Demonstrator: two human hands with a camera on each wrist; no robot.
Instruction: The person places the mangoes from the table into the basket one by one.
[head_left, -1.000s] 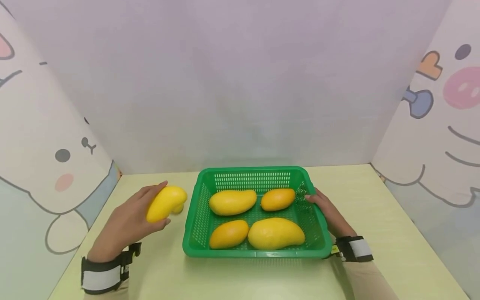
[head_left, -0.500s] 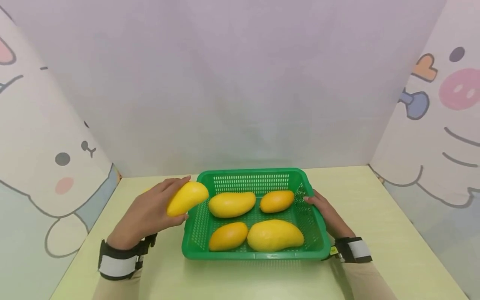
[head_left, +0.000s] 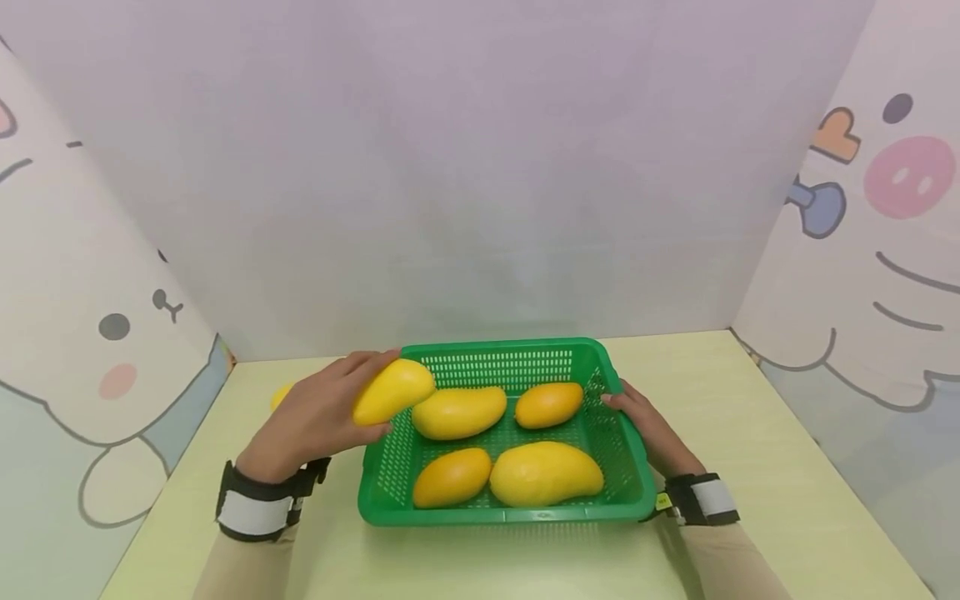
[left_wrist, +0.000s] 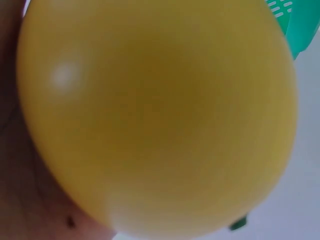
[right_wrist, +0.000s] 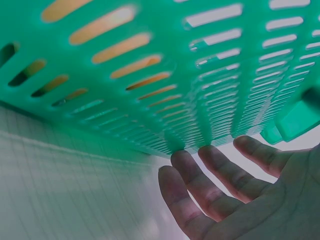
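Note:
My left hand (head_left: 318, 412) grips a smooth yellow mango (head_left: 393, 392) between thumb and fingers, over the left rim of a green plastic basket (head_left: 506, 515). That mango nearly fills the left wrist view. On the basket's right side, my right hand (head_left: 656, 429) has its thumb over the rim and its fingertips (right_wrist: 175, 180) against the slotted outer wall. Inside lie a yellow mango (head_left: 459, 413) at the back left, a small orange mango (head_left: 549, 405) at the back right, another orange mango (head_left: 452, 477) at the front left and a large yellow mango (head_left: 546, 473) at the front right.
Partly hidden behind my left hand, another yellow fruit (head_left: 281, 395) rests on the pale table (head_left: 757, 433). A plain light wall (head_left: 480, 208) stands behind the basket, and side panels with cartoon animals (head_left: 911, 179) close in both sides.
My left hand has moved right with the yellow mango, from beside the basket to over its left rim. The right hand stays at the basket's side, and the view has shifted slightly.

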